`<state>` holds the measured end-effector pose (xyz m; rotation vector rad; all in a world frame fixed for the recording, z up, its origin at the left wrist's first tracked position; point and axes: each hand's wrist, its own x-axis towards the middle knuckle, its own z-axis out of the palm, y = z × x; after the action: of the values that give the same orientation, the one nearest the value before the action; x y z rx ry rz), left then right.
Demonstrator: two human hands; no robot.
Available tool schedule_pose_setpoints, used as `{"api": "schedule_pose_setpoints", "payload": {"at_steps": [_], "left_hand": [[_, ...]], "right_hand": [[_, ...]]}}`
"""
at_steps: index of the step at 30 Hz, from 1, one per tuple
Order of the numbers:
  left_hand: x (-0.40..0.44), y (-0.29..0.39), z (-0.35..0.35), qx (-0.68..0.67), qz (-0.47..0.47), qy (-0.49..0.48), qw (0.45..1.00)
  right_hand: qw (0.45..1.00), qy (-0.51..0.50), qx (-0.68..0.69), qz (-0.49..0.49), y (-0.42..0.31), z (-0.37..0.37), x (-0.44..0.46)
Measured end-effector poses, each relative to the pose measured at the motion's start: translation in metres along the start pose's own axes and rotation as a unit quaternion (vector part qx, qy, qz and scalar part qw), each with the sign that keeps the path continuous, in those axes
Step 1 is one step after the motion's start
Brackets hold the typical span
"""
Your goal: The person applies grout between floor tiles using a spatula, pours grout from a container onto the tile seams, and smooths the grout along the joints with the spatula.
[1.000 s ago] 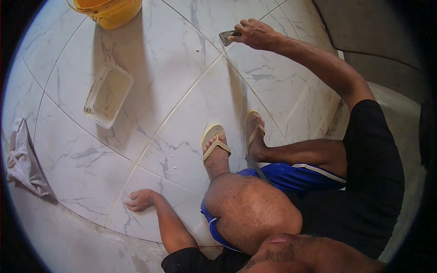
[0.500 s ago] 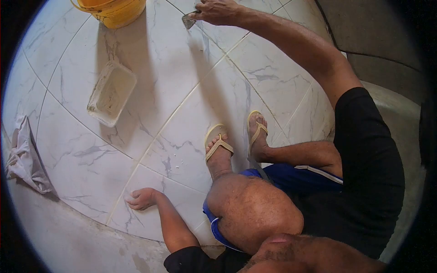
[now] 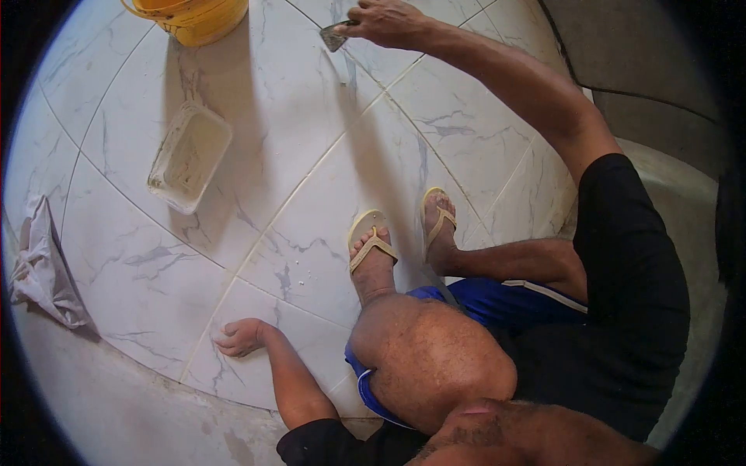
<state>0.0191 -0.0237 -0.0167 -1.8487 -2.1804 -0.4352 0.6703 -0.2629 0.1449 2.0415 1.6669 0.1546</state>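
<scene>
My right hand point(image 3: 388, 23) is closed around a putty knife point(image 3: 336, 36) with a flat, dark, smeared blade. Arm stretched far forward, it holds the blade at the tiled floor near a grout line. My left hand point(image 3: 241, 339) rests low on a marbled white tile point(image 3: 179, 299), its fingers curled together. A pale patch shows at those fingertips; what they hold, if anything, I cannot make out. Between the hands, to the left, a white plastic tub point(image 3: 191, 159) stands on the tiles, its inside smeared with pale residue.
A yellow bucket point(image 3: 198, 22) stands at the far left. A white cloth point(image 3: 48, 268) lies by the left floor edge. Small white crumbs point(image 3: 303, 279) are scattered near my sandalled feet point(image 3: 373, 252). Grey surfaces point(image 3: 645, 70) border the tiles on the right.
My right hand has shifted slightly to the right with the putty knife, whose blade now shows broader and more tilted. My left hand, the tub and the bucket stay about where they were.
</scene>
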Motion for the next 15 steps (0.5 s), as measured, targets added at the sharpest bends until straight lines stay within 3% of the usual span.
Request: {"api": "schedule_pose_setpoints", "payload": {"at_steps": [4,10,13,15], "left_hand": [[0.001,0.006,-0.008,0.007,-0.002,-0.017,1.0],[-0.002,0.016,-0.015,0.013,0.027,0.022,0.999],[-0.001,0.015,-0.016,0.019,0.022,0.027,0.999],[-0.002,0.016,-0.016,0.014,0.018,0.021,1.0]], "right_hand": [[0.994,0.002,0.089,-0.058,0.009,0.004,0.015],[0.995,-0.017,0.084,-0.056,0.025,0.005,-0.017],[0.993,-0.079,0.053,-0.07,0.028,0.004,-0.016],[0.994,-0.015,0.091,-0.057,0.024,0.002,-0.006]]}}
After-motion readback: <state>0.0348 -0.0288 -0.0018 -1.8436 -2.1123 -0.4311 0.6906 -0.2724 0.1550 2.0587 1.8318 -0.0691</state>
